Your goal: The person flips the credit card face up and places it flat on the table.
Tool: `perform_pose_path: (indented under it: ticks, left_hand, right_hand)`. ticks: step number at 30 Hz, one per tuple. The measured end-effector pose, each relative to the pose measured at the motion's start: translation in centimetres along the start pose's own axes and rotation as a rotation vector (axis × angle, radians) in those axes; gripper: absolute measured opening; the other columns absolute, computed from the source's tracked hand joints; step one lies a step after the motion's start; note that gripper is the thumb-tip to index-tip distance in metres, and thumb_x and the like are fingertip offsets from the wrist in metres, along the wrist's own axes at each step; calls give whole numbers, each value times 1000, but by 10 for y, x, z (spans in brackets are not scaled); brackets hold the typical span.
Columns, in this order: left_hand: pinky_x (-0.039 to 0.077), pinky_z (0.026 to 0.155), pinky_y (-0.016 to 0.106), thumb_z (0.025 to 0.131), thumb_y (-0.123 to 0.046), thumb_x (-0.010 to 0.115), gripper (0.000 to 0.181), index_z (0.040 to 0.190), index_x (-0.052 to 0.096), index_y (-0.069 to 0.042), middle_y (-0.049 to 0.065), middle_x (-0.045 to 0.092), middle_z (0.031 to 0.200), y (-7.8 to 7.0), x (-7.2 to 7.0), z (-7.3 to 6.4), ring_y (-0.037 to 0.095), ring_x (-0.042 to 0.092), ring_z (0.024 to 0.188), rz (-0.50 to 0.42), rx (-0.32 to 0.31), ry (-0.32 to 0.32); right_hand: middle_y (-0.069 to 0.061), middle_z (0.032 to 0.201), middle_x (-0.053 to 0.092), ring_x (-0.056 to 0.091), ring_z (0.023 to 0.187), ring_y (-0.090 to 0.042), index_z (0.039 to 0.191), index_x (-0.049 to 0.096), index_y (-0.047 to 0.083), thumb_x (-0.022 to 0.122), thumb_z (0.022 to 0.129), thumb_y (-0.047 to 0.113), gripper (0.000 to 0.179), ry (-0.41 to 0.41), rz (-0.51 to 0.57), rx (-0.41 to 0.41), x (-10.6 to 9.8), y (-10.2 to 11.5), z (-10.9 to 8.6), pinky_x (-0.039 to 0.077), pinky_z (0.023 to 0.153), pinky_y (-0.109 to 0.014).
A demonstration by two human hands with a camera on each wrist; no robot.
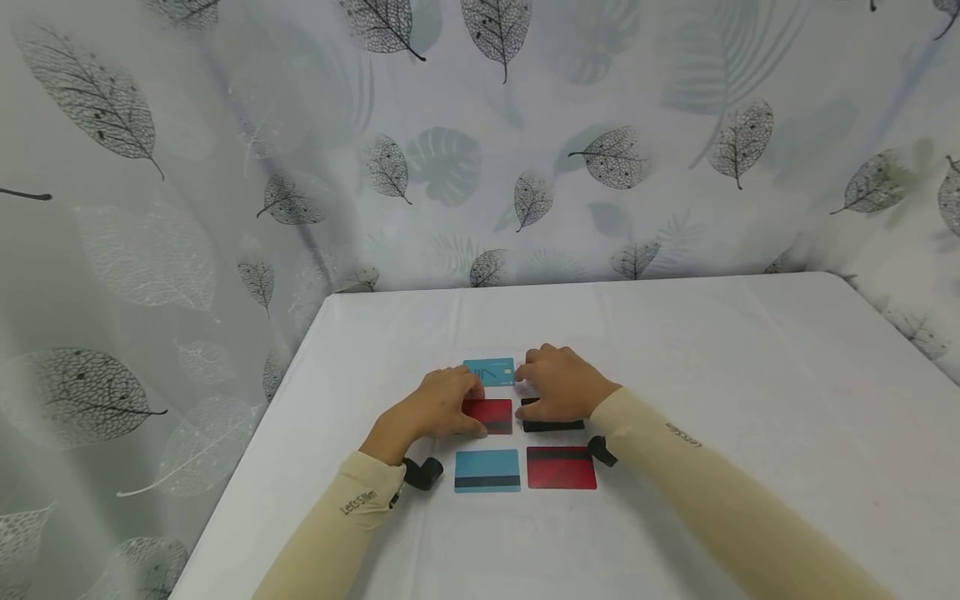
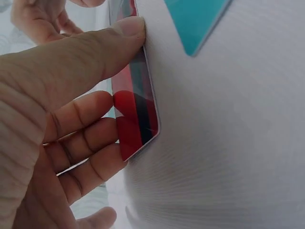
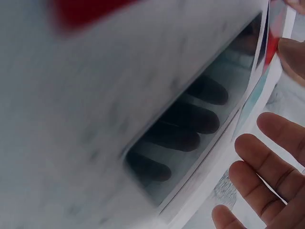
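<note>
Though the left hand [image 1: 438,404] covers its left end, the glossy middle red card [image 1: 495,413] lies on white cloth [image 1: 712,375], pinched at opposite edges by thumb and fingertips. Just beside it, the right hand [image 1: 558,385] — fingers loosely spread — partly hides the black card [image 1: 553,426], whose polished face mirrors them (its near corner blurs in the right wrist view). Around them lie the round-cornered blue chip card [image 1: 491,372], striped blue card [image 1: 487,467] and front red card [image 1: 561,472], with leaf-printed fabric [image 1: 480,108] behind, cut off by the frame.

"What are we wearing?"
"We wear a beige left arm sleeve [image 1: 324,533] and matching right arm sleeve [image 1: 738,496], both with dark 'Let's Slim' lettering [image 1: 358,502]."
"And our wrists?"
"Small black wrist cameras [image 1: 424,474]."
</note>
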State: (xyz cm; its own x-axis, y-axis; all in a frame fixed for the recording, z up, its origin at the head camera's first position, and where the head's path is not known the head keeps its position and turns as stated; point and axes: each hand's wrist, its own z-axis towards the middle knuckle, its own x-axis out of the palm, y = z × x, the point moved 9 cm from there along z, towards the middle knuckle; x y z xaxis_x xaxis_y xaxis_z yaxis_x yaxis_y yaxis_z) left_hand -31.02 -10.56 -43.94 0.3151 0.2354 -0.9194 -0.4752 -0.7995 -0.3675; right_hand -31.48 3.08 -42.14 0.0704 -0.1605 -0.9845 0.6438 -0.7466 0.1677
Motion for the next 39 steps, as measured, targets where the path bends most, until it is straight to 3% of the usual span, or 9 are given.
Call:
perform_pose_path:
  ticks: [6, 12, 22, 28, 36, 39]
  left_hand:
    - [45, 88, 39, 80, -35, 91, 44, 111, 68, -13, -5, 61, 100, -1, -2, -3, 14, 53, 93, 5, 40, -43]
    - [42, 101, 41, 84, -30, 89, 35, 108, 66, -17, -6, 62, 101, -3, -2, -7, 14, 53, 95, 12, 58, -66]
    - [44, 93, 40, 86, -38, 86, 43, 117, 70, -15, -3, 62, 106, 3, -3, -10, 14, 53, 98, 96, -10, -66]
    - [44, 91, 40, 85, -35, 87, 41, 115, 69, -13, -1, 61, 104, 4, -3, -8, 17, 52, 97, 50, -17, -42]
    - [43, 89, 38, 84, -31, 89, 44, 113, 64, -11, 0, 60, 103, 4, -4, -7, 17, 50, 95, 26, 13, -74]
    - [43, 90, 39, 83, -31, 89, 45, 114, 64, -11, 0, 60, 104, 3, -4, -8, 17, 50, 95, 14, 21, -85]
  right_hand:
    - [-1, 102, 69, 62, 96, -21, 112, 79, 16, 78, 86, 43, 38, 11, 26, -54, 5, 22, 6, 52, 82, -46]
    - [8, 76, 57, 53, 79, -14, 101, 79, 16, 80, 84, 36, 27, 36, 108, -56, 4, 33, 7, 45, 73, -39]
    - [5, 88, 60, 55, 87, -14, 115, 78, 16, 82, 83, 43, 42, 62, 32, 35, 11, 30, 10, 46, 78, -39]
    - [3, 91, 61, 56, 89, -17, 117, 77, 16, 83, 82, 44, 45, 57, 20, 23, 11, 32, 12, 46, 77, -39]
    - [4, 86, 54, 53, 83, -17, 101, 76, 20, 84, 80, 44, 33, 20, -3, -11, 9, 34, 12, 43, 72, -37]
    - [5, 85, 55, 53, 85, -17, 106, 77, 18, 84, 79, 44, 38, 14, 5, -18, 8, 35, 12, 43, 74, -38]
